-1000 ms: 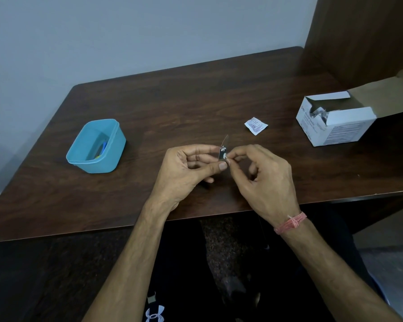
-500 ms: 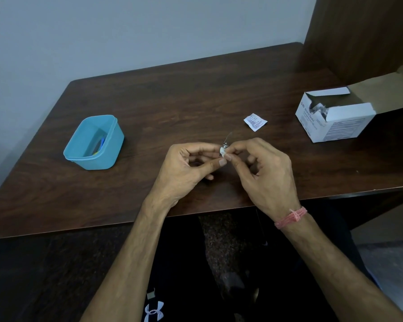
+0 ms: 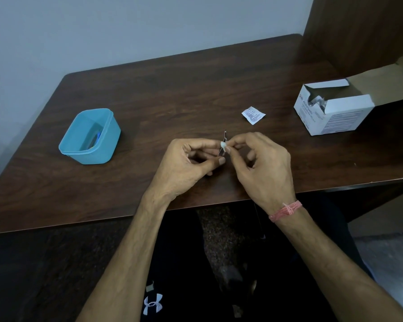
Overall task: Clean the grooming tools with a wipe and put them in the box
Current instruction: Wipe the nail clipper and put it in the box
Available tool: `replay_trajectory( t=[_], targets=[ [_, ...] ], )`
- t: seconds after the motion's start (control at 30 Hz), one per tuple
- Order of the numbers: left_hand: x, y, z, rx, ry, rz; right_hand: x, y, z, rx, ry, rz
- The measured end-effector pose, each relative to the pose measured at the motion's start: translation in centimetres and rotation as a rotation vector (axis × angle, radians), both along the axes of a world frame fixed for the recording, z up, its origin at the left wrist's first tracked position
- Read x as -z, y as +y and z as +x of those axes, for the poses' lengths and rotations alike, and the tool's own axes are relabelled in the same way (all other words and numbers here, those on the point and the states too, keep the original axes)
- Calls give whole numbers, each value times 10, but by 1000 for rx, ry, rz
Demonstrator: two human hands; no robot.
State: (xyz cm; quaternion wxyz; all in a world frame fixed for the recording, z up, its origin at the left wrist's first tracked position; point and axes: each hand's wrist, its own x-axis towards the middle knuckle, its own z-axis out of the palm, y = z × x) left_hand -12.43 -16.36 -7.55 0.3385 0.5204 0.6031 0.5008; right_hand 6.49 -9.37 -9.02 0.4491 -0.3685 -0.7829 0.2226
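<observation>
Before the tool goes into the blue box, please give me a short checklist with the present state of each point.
1. Left hand holds the metal tool: ok.
2. Right hand pinches the wipe on the tool: ok.
3. Tool fully wiped: cannot tell.
4. Blue box open, no lid: ok.
5. Room left in the box: ok, something small lies inside.
6. Torn wrapper lies off the path to the box: ok.

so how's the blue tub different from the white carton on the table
The blue tub is plastic with rounded corners and no lid; the white carton is printed cardboard with square edges and a flap folded back. The tub sits on the left of the table, the carton far right. Both are open on top and hold items.
</observation>
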Motion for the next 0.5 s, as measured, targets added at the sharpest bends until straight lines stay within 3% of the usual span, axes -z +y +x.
replay_trajectory(
  t=[0.5],
  targets=[
    [1, 1, 0, -3, -7, -15, -3, -1, -1, -56, -41, -20]
  ],
)
